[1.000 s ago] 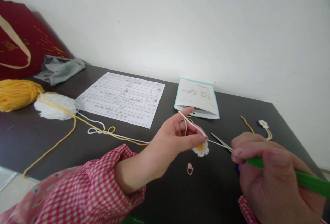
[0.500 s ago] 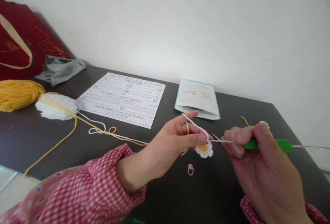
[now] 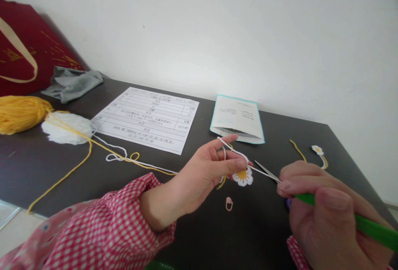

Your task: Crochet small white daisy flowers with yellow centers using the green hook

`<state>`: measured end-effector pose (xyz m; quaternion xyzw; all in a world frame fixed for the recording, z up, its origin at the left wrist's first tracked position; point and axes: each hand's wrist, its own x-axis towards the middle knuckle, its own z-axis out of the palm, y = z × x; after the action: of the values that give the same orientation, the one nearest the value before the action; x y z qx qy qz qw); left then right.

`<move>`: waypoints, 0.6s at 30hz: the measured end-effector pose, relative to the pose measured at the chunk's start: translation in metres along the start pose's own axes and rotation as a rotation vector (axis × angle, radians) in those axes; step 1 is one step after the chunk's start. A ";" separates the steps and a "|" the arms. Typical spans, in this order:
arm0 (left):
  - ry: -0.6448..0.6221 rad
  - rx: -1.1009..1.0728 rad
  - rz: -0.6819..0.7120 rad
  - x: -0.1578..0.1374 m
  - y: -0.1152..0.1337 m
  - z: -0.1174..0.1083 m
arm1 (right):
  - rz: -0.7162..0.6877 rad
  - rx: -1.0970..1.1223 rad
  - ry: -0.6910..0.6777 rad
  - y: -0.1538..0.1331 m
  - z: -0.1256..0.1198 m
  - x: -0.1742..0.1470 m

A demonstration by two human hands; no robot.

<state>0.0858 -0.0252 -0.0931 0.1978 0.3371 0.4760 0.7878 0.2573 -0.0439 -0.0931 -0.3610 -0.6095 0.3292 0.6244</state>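
Between thumb and fingers of my left hand (image 3: 211, 168) is pinched a small crochet flower (image 3: 243, 176), white-petalled with a yellow centre. White yarn (image 3: 233, 150) runs over the raised index finger down to the flower. My right hand (image 3: 329, 207) is closed around a crochet hook (image 3: 373, 229) with a green handle; its tip is hidden by the fingers. A taut white strand (image 3: 261, 171) stretches from the flower's top edge to my right fingertips. Scissors (image 3: 264, 168) lie partly under the right hand. Below the flower rests a pink stitch marker (image 3: 229, 204).
A yellow yarn skein (image 3: 23, 114) and a white one (image 3: 66, 128) sit left, their strands trailing across the table. Behind are a printed sheet (image 3: 149, 120), a white pouch (image 3: 238, 116), grey cloth (image 3: 73, 85) and a red bag (image 3: 27, 50). Another small flower (image 3: 317, 150) lies right.
My right hand has moved right and down and tilted the hook, drawing a white strand out from the flower. The second flower is now uncovered. My left hand has barely shifted.
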 end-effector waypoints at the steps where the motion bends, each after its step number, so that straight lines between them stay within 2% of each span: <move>1: 0.000 0.004 0.003 0.000 0.000 0.000 | -0.007 0.002 -0.003 0.000 0.000 0.000; 6: -0.013 0.008 0.037 0.000 -0.001 -0.001 | 0.143 0.129 0.023 0.006 0.002 0.009; 13: -0.016 -0.016 0.065 0.000 0.000 0.002 | 0.496 0.374 0.029 0.011 0.006 0.021; 18: -0.077 -0.059 0.071 0.000 0.000 0.003 | 0.771 0.591 0.050 0.017 0.008 0.022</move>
<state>0.0879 -0.0251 -0.0907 0.2043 0.2852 0.5055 0.7883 0.2505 -0.0161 -0.0958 -0.3754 -0.2966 0.6867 0.5473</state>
